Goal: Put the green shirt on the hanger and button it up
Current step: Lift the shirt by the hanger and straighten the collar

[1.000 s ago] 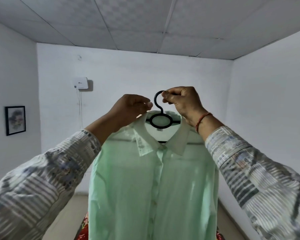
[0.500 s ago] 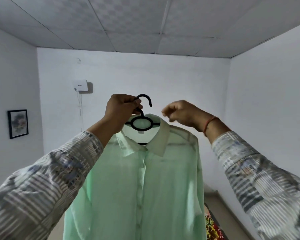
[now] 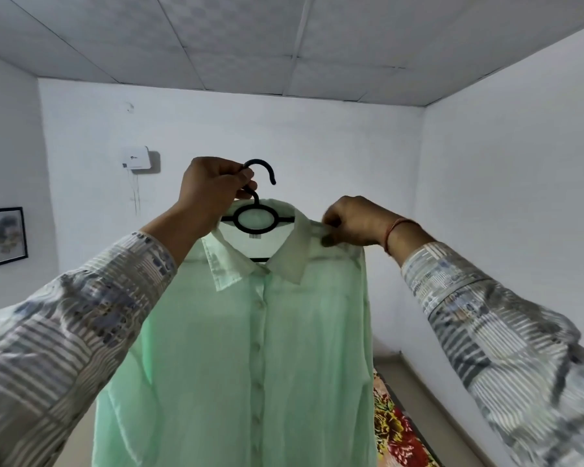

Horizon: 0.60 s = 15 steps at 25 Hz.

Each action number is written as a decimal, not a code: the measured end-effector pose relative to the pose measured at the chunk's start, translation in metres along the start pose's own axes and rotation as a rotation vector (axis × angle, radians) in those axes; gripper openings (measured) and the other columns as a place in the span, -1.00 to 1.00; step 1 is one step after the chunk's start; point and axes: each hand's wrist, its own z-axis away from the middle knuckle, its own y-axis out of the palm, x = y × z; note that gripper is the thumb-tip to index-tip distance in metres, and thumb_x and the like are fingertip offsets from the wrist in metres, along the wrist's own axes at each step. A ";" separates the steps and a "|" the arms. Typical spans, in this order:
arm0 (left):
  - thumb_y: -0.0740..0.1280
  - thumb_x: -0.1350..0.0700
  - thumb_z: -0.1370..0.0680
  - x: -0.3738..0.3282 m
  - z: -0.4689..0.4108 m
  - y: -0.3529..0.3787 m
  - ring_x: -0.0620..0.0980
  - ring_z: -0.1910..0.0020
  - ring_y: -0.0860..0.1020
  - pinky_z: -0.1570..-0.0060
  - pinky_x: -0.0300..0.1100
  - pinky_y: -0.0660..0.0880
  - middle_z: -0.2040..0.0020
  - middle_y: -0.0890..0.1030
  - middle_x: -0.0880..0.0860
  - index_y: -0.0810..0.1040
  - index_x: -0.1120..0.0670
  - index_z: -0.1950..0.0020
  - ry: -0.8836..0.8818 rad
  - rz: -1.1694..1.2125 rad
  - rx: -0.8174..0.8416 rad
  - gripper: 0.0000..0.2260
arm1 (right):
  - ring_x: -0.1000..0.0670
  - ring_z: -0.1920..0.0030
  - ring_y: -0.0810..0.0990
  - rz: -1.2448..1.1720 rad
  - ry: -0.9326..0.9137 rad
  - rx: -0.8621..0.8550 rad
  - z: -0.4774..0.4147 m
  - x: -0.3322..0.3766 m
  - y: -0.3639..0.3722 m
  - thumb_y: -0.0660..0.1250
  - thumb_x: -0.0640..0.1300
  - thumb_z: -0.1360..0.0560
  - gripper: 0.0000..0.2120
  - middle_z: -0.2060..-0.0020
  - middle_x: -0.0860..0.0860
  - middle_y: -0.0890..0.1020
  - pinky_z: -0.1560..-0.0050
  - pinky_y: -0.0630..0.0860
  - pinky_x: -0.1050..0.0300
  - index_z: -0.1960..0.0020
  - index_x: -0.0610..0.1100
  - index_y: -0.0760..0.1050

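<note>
In the head view, the green shirt (image 3: pixel 250 348) hangs in the middle of the frame, held up in the air in front of a white wall (image 3: pixel 317 156) and draped over the black hanger (image 3: pixel 256 219). The left hand (image 3: pixel 213 192), just above centre, has its grip curled round the neck of the hanger below the hook and carries the whole weight. The right hand (image 3: pixel 349 220), to the right of centre, has its grip pinched on the shirt's shoulder fabric just beside the collar (image 3: pixel 236 264). The placket (image 3: pixel 257 332) looks closed down the middle, though the topmost button is hard to make out. The step in hand seems to be seating the shoulder squarely on the hanger arm. To do it well, hold the hook steady and level, draw the pinched cloth outward along the arm in small tugs, and check that both collar points sit evenly; thin fabric like this probably slips off easily if the hanger tips.
</note>
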 end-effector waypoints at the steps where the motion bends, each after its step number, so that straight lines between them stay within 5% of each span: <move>1: 0.53 0.14 -0.58 0.000 0.000 -0.005 0.09 0.21 0.75 -0.16 0.13 0.71 0.18 0.80 0.08 0.77 0.11 0.11 0.006 -0.002 0.007 -0.91 | -0.06 -0.03 0.66 0.044 0.021 0.026 0.004 0.000 -0.003 0.59 -0.06 -0.46 -0.78 0.01 -0.01 0.75 0.03 0.51 0.13 -0.09 -0.06 0.74; 6: 0.53 0.16 -0.57 -0.011 0.004 -0.029 0.07 0.22 0.74 -0.09 0.02 0.73 0.12 0.80 0.15 0.77 0.21 0.01 -0.015 0.062 0.056 -0.89 | -0.07 -0.05 0.64 0.072 0.031 -0.071 0.021 0.029 0.000 0.67 -0.05 -0.37 -0.65 0.05 0.03 0.67 0.06 0.43 0.16 -0.12 -0.05 0.72; 9: 0.51 0.22 -0.59 -0.025 0.015 -0.041 -0.05 0.34 0.71 0.19 -0.23 0.68 0.04 0.76 0.27 0.72 0.35 -0.08 -0.016 0.109 0.108 -0.82 | -0.04 -0.12 0.66 -0.111 0.064 -0.020 0.031 0.046 -0.001 0.70 -0.04 -0.32 -0.50 -0.09 0.06 0.72 -0.09 0.56 0.09 -0.23 0.01 0.68; 12: 0.50 0.24 -0.60 -0.032 0.030 -0.050 -0.10 0.35 0.71 0.33 -0.35 0.58 0.04 0.74 0.29 0.70 0.39 -0.12 -0.041 0.171 0.155 -0.79 | -0.06 -0.22 0.71 -0.414 0.010 -0.060 0.048 0.071 -0.003 0.61 -0.33 -0.36 -0.48 -0.18 -0.02 0.75 -0.32 0.62 0.00 -0.29 -0.10 0.65; 15: 0.52 0.21 -0.59 -0.029 0.046 -0.051 -0.04 0.30 0.73 0.31 -0.30 0.59 0.02 0.77 0.27 0.72 0.35 -0.10 -0.099 0.237 0.206 -0.80 | 0.03 -0.13 0.72 -0.611 -0.001 -0.123 0.068 0.103 -0.002 0.53 -0.39 -0.44 -0.59 -0.16 -0.05 0.76 -0.22 0.62 0.14 -0.27 -0.20 0.66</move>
